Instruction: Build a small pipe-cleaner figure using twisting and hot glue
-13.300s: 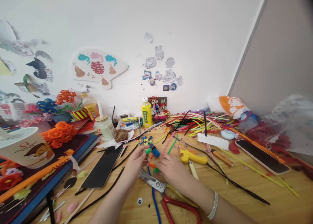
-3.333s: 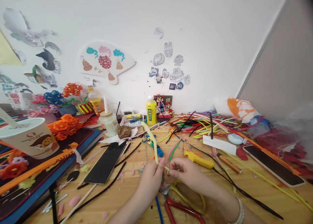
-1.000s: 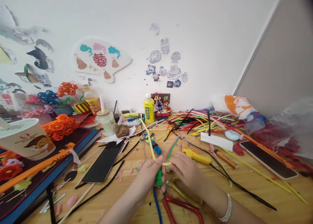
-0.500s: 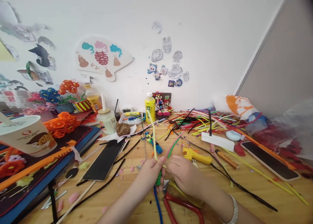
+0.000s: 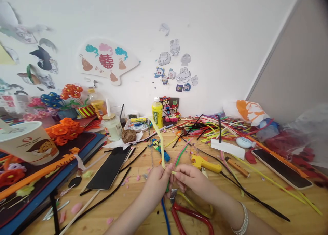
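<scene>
My left hand (image 5: 160, 180) is closed on a pale yellow pipe cleaner (image 5: 161, 144), whose long end stands up, bent, toward the yellow bottle. Close beside it, my right hand (image 5: 191, 180) pinches the short end of the same pipe cleaner between thumb and forefinger. A pink pipe cleaner (image 5: 181, 152) and a green one rise between the hands; their lower ends are hidden. A blue pipe cleaner (image 5: 165, 214) hangs down below my left hand. Red-handled pliers (image 5: 193, 212) lie under my hands, their jaws partly covered.
A yellow glue gun (image 5: 207, 164) lies to the right, its black cord trailing forward. Loose pipe cleaners (image 5: 217, 127) are heaped at the back. Phones (image 5: 109, 168) lie on both sides. A paper cup (image 5: 28, 141) and a jar (image 5: 112, 127) stand left.
The fingers of my right hand have shifted, and the short yellow end now shows between thumb and forefinger. The upright yellow length has tipped slightly left.
</scene>
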A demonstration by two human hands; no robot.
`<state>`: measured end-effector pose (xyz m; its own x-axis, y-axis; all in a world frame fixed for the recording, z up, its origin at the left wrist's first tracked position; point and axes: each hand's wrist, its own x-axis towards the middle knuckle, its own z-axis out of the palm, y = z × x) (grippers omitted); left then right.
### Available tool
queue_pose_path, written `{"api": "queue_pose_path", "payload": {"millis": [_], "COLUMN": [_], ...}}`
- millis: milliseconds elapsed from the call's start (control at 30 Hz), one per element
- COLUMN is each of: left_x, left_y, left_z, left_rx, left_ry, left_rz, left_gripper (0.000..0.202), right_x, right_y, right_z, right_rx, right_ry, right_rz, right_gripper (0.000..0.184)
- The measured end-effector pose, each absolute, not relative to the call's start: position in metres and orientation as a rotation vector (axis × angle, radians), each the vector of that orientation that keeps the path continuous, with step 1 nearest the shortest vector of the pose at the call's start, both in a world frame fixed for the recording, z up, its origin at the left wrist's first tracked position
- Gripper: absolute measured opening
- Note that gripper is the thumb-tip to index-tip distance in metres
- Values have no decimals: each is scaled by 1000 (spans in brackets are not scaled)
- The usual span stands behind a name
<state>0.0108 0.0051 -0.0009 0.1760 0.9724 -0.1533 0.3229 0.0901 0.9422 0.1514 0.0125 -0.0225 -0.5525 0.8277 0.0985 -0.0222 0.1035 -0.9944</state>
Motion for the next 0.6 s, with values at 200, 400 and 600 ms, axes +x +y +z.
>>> {"api": "queue_pose_path", "payload": {"millis": [200,400,600], "left_x": [11,11,13], "left_y": [4,6,5], "left_z": [-4,-6,-10], "left_rx": [1491,1529,1498], "left_ry": [1353,1336,1304], "left_rz": [777,782,786], "left_gripper": [43,45,48], "right_x": [150,148,146], "right_y": [15,14,11], "right_z": [-27,-28,-25], "right_rx": [-844,-871,-948], "right_ry": [-1617,-1544,-1480], "right_rz": [1538,1566,1578], "right_gripper": [37,36,37]}}
